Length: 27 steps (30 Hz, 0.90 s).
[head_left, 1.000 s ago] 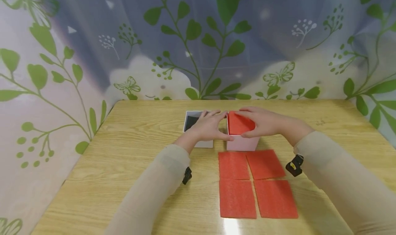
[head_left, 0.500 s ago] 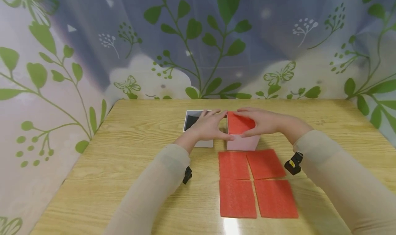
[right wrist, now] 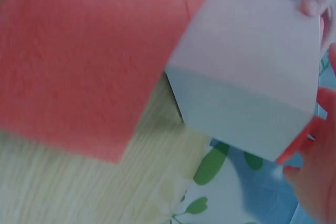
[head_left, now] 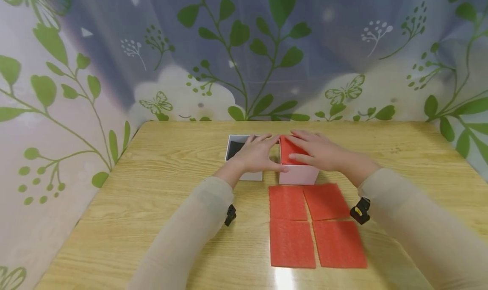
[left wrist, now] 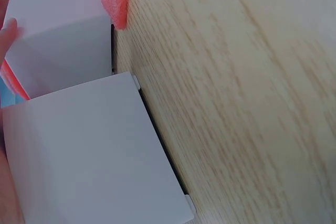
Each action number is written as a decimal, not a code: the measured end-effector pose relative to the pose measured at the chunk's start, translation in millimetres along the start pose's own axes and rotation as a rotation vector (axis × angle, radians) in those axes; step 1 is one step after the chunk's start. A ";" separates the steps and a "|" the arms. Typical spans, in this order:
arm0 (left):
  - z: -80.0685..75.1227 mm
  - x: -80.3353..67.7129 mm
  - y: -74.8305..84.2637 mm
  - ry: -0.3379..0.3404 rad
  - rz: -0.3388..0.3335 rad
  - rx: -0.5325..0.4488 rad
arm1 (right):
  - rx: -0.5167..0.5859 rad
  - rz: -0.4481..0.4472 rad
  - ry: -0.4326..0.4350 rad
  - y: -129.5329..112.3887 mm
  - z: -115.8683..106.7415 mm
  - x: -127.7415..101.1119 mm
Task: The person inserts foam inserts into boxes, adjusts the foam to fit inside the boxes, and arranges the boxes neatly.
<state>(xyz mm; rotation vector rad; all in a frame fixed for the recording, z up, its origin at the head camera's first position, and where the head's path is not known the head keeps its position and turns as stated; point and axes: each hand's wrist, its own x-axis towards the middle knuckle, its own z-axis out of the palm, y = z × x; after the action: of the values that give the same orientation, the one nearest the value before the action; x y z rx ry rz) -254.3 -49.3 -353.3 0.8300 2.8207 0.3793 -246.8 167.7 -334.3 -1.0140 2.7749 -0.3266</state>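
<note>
A pale pink open box (head_left: 298,176) stands mid-table, also seen in the left wrist view as the pink box (left wrist: 58,30) and in the right wrist view as the pink box (right wrist: 252,77). A red foam sheet (head_left: 289,151) lies tilted in its mouth. My right hand (head_left: 316,152) lies flat on that sheet with straight fingers. My left hand (head_left: 259,155) spans the box's left side, thumb on the near rim, fingers on the far rim. Just left stands a white box (head_left: 238,148) with a dark inside, the same white box (left wrist: 89,156) close up.
Several red foam sheets (head_left: 291,243) lie in a block on the wooden table (head_left: 160,188) in front of the pink box; one sheet (right wrist: 89,61) fills the right wrist view. A leaf-patterned curtain (head_left: 244,48) closes off the back and sides.
My right hand has left the box's right side, moved left and flattened onto the red sheet, which sits lower in the box. The left hand has stayed put.
</note>
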 end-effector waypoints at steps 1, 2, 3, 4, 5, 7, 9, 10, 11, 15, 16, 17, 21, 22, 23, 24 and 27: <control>-0.2 0.0 -0.1 0.000 -0.001 0.000 | -0.009 -0.003 0.001 -1.8 1.1 0.6; -0.3 -0.1 -0.2 -0.001 -0.003 0.001 | -0.017 -0.005 0.002 -3.4 2.0 1.1; -0.3 -0.1 -0.2 0.000 -0.002 -0.001 | -0.025 -0.006 0.002 -4.6 2.7 1.4; -0.3 0.0 -0.2 0.001 -0.001 -0.003 | -0.030 -0.005 0.000 -5.4 3.5 1.6; -0.3 0.0 -0.1 0.001 0.000 -0.005 | -0.034 -0.005 0.000 -5.8 4.2 1.7; -0.3 -0.1 0.3 0.000 0.003 -0.007 | -0.034 -0.011 0.001 -5.6 4.8 1.6; -0.3 -0.2 0.8 0.000 0.000 -0.010 | -0.030 -0.018 0.001 -4.1 5.0 1.8; -0.4 -0.3 0.9 -0.001 -0.003 -0.009 | -0.025 -0.022 -0.001 -3.1 4.9 2.1; -0.5 -0.4 1.1 0.000 -0.003 -0.009 | -0.022 -0.027 -0.003 -2.1 4.6 2.5; -1.2 -0.8 1.9 0.000 -0.002 -0.005 | -0.010 -0.048 -0.013 0.0 2.2 3.2; -1.4 -0.9 2.2 0.000 -0.001 -0.006 | -0.005 -0.055 -0.011 -0.2 1.5 3.0; -1.3 -0.8 2.3 -0.001 -0.001 -0.006 | -0.002 -0.061 -0.008 -0.7 0.9 2.6; -0.7 -0.4 1.7 0.000 -0.002 -0.004 | -0.001 -0.083 0.021 -3.5 -0.1 0.7; -0.5 -0.3 1.4 -0.001 -0.001 -0.005 | -0.005 -0.091 0.036 -4.5 -0.1 0.4; -0.4 -0.3 1.0 -0.002 0.000 -0.006 | -0.014 -0.100 0.050 -5.5 0.0 0.4; -0.3 -0.3 0.7 -0.003 0.000 -0.006 | -0.025 -0.118 0.070 -7.1 0.3 0.5; -0.4 -0.8 0.1 -0.005 -0.002 -0.010 | -0.067 -0.173 0.122 -12.1 2.5 1.3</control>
<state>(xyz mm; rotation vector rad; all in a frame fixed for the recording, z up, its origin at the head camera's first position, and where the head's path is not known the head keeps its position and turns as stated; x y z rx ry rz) -253.7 -49.7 -352.8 0.8254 2.8126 0.3904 -239.8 157.5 -333.6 -1.2966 2.8281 -0.3310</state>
